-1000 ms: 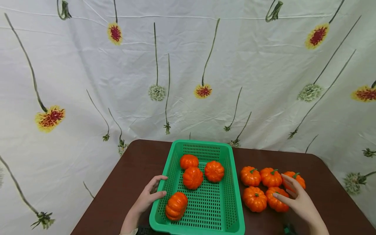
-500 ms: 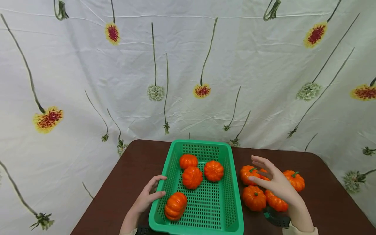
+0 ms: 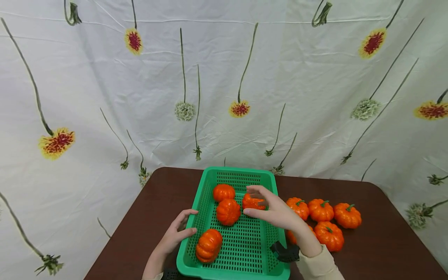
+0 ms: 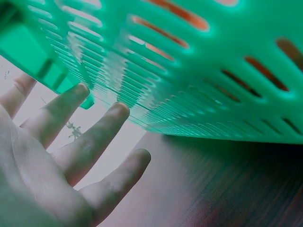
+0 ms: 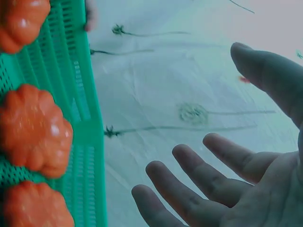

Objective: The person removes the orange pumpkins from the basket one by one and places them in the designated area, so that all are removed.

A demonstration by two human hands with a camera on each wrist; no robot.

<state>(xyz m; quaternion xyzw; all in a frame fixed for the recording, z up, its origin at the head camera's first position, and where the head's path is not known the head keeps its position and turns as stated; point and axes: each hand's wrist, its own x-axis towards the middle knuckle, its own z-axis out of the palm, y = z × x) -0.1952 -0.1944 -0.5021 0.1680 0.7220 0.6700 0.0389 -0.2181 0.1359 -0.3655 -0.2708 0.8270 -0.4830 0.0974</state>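
Observation:
A green slotted plastic basket (image 3: 241,170) stands on the table with several small orange pumpkins in it, among them a pumpkin (image 3: 228,212) near the middle and another pumpkin (image 3: 209,245) lying on its side at the near left. My left hand (image 3: 176,233) is at the basket's left rim, fingers spread along its outer wall (image 4: 142,85). My right hand (image 3: 274,210) hovers over the basket's right side with relaxed fingers and nothing in its palm (image 5: 270,203). It partly covers the right-hand pumpkin (image 3: 250,202) in the basket.
Right of the basket, several more pumpkins with green stems sit in two rows, including one at the far right (image 3: 347,216); my right forearm partly hides the nearest left one. The dark brown table (image 3: 381,217) meets a white flower-printed cloth (image 3: 315,97) behind.
My right hand has swept left from above the loose pumpkins to above the basket, carrying nothing. The left hand stays at the rim, and the pumpkins lie where they were.

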